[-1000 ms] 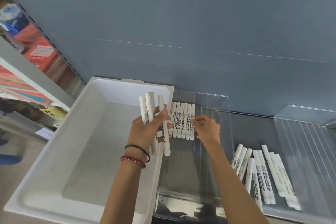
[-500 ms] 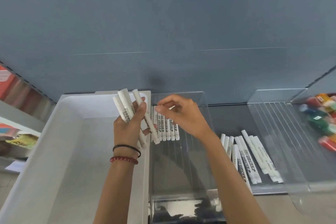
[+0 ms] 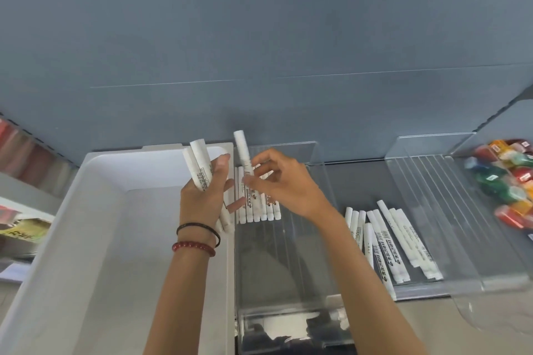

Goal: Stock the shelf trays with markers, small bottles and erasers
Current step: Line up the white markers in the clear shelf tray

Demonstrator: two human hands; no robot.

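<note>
The right hand [image 3: 285,184] pinches one marker [image 3: 241,150] low on its barrel between thumb and fingertips; just beside, the left hand [image 3: 202,199] is curled round a bundle of markers [image 3: 199,167]. Under the right fingers lies the row of markers [image 3: 259,210] in the clear tray [image 3: 315,153]. This thin pinch may let the marker swing and land across the row; the bundle may slip into the white bin [image 3: 86,225] left of the fingers

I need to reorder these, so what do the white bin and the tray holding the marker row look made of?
White bin: likely opaque moulded plastic, matte, with smooth rounded corners. Tray: clear rigid plastic, perhaps acrylic, glossy; the shelf shows through it and its front reflects.
</note>
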